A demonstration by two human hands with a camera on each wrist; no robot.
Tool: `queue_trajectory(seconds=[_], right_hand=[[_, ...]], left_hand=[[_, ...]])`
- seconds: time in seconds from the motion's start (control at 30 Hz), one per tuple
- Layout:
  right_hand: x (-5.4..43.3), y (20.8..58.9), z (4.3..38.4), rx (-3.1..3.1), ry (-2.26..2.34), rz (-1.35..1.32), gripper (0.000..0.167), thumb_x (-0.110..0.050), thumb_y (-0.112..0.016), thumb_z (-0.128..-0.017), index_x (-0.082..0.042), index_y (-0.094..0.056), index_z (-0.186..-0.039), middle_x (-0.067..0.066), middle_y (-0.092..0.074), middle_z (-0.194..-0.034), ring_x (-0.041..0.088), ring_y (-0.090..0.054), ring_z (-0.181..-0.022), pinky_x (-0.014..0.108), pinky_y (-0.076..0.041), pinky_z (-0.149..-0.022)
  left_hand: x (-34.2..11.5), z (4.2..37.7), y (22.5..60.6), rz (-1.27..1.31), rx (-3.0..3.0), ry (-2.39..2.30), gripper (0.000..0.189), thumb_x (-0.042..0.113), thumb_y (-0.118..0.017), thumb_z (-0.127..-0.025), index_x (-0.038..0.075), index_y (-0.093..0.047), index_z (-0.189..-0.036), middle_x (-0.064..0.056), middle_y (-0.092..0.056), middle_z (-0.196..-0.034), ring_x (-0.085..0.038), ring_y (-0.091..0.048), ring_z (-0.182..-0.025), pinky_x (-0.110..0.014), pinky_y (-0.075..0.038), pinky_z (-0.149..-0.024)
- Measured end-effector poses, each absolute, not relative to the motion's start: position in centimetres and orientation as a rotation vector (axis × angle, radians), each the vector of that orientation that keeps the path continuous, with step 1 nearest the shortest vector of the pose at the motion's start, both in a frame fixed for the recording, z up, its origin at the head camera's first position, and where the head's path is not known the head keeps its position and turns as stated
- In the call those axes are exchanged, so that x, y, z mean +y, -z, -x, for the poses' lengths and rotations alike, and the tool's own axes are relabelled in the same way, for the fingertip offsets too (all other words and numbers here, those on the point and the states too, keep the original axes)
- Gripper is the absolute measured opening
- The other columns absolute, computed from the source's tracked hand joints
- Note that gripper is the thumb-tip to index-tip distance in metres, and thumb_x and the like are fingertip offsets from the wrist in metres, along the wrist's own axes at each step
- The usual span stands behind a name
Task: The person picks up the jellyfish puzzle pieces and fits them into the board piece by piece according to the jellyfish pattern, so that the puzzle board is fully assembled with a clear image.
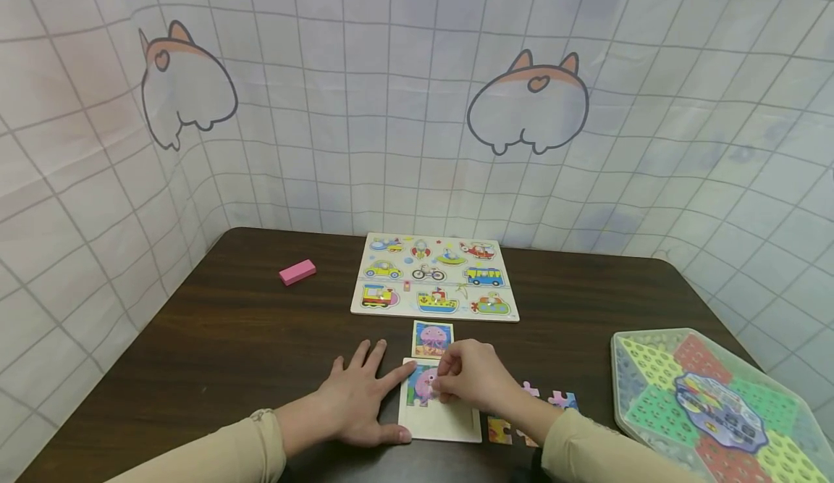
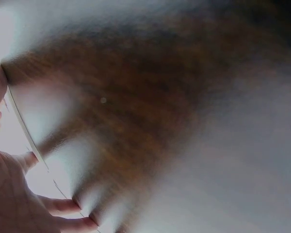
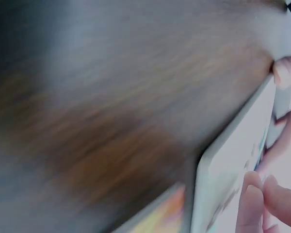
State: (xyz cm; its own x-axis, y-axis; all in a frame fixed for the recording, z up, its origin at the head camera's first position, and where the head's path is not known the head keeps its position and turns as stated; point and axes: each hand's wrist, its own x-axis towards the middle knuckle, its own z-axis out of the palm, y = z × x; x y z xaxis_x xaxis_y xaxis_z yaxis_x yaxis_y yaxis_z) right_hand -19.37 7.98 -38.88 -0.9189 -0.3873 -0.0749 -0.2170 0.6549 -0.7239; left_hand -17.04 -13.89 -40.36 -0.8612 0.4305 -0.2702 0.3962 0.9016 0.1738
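Note:
A small pale jigsaw tray (image 1: 443, 425) lies on the dark table, its upper left filled with joined pieces (image 1: 420, 385) of a pink sea-creature picture. My left hand (image 1: 358, 400) is spread flat beside it, index fingertip on the tray's top left corner and thumb at the lower left edge. Over the filled part, my right hand (image 1: 476, 378) pinches a puzzle piece, mostly hidden by the fingers. In the right wrist view, thumb and fingertips (image 3: 252, 201) come together right above the tray (image 3: 233, 150). A picture card (image 1: 433, 337) with the same creature touches the tray's far side.
Loose puzzle pieces (image 1: 499, 430) lie right of the tray, partly under my right forearm. A vehicle peg puzzle board (image 1: 404, 309) stretches behind the card. At the back left sits a pink block (image 1: 297, 272). A clear-lidded box (image 1: 651, 396) with coloured triangles stands at the right edge.

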Motion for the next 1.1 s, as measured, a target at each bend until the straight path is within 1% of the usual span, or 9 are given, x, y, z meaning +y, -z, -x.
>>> queue_trajectory(seconds=[0.13, 0.27, 0.43, 0.57, 0.67, 0.87, 0.97, 1.1], right_hand=[[10.2, 38.6, 19.5, 2.682, 1.127, 0.505, 0.014, -0.007, -0.082, -0.084, -0.007, -0.069, -0.081, -0.001, -0.065, -0.072, 0.011, -0.058, -0.066, 0.024, -0.047, -0.058], [12.9, 38.4, 19.7, 2.683, 1.115, 0.532, 0.011, -0.007, -0.08, -0.086, -0.006, -0.07, -0.09, 0.0, -0.067, -0.081, 0.012, -0.061, -0.073, 0.023, -0.051, -0.064], [16.0, 38.3, 20.0, 2.688, 1.097, 0.527, 0.014, -0.009, -0.079, -0.088, -0.004, -0.07, -0.098, 0.0, -0.071, -0.089, 0.011, -0.066, -0.078, 0.024, -0.053, -0.067], [18.2, 38.2, 20.0, 2.72, 1.064, 0.505, 0.017, -0.009, -0.08, -0.087, -0.003, -0.07, -0.1, 0.001, -0.073, -0.091, 0.012, -0.068, -0.081, 0.025, -0.055, -0.067], [19.5, 38.4, 19.9, 2.756, 0.998, 0.486, 0.017, -0.01, -0.081, -0.086, -0.005, -0.071, -0.099, -0.001, -0.073, -0.09, 0.011, -0.068, -0.08, 0.024, -0.054, -0.068], [20.8, 39.1, 19.6, 2.789, 0.896, 0.483, 0.02, -0.014, -0.084, -0.084, -0.008, -0.071, -0.098, -0.001, -0.073, -0.091, 0.01, -0.064, -0.076, 0.025, -0.051, -0.063], [20.8, 39.3, 19.6, 2.819, 0.813, 0.472, 0.023, -0.019, -0.086, -0.082, -0.01, -0.072, -0.098, -0.002, -0.073, -0.094, 0.012, -0.062, -0.081, 0.031, -0.053, -0.07], [20.6, 39.3, 19.7, 2.832, 0.723, 0.485, 0.028, -0.022, -0.089, -0.078, -0.013, -0.073, -0.1, -0.003, -0.072, -0.098, 0.015, -0.064, -0.092, 0.041, -0.053, -0.083]], left_hand=[[-13.9, 17.1, 40.4, -0.618, 2.761, -0.157, 0.095, 0.081, -0.063, -0.079, 0.039, -0.033, -0.159, -0.02, -0.029, -0.166, -0.046, -0.028, -0.152, -0.073, -0.036, -0.108], [-13.9, 17.1, 40.3, -0.615, 2.754, -0.152, 0.095, 0.081, -0.063, -0.079, 0.04, -0.032, -0.159, -0.019, -0.028, -0.166, -0.045, -0.027, -0.152, -0.073, -0.035, -0.108], [-14.0, 17.1, 40.3, -0.634, 2.754, -0.157, 0.095, 0.08, -0.064, -0.08, 0.039, -0.032, -0.16, -0.02, -0.028, -0.166, -0.046, -0.026, -0.152, -0.073, -0.035, -0.107], [-14.0, 17.0, 40.3, -0.638, 2.753, -0.165, 0.095, 0.079, -0.064, -0.08, 0.039, -0.032, -0.16, -0.02, -0.028, -0.166, -0.046, -0.027, -0.152, -0.074, -0.035, -0.107], [-13.9, 17.1, 40.3, -0.639, 2.753, -0.16, 0.095, 0.079, -0.064, -0.08, 0.039, -0.032, -0.16, -0.02, -0.028, -0.166, -0.046, -0.027, -0.152, -0.073, -0.035, -0.107], [-13.9, 17.1, 40.3, -0.642, 2.757, -0.152, 0.095, 0.08, -0.064, -0.08, 0.039, -0.032, -0.16, -0.02, -0.029, -0.166, -0.046, -0.027, -0.152, -0.073, -0.036, -0.107], [-14.0, 17.1, 40.3, -0.636, 2.752, -0.158, 0.095, 0.08, -0.063, -0.08, 0.039, -0.032, -0.16, -0.019, -0.028, -0.166, -0.046, -0.027, -0.152, -0.074, -0.035, -0.107], [-13.9, 17.2, 40.4, -0.636, 2.747, -0.162, 0.095, 0.08, -0.063, -0.08, 0.039, -0.032, -0.16, -0.019, -0.028, -0.167, -0.047, -0.026, -0.152, -0.074, -0.035, -0.107]])
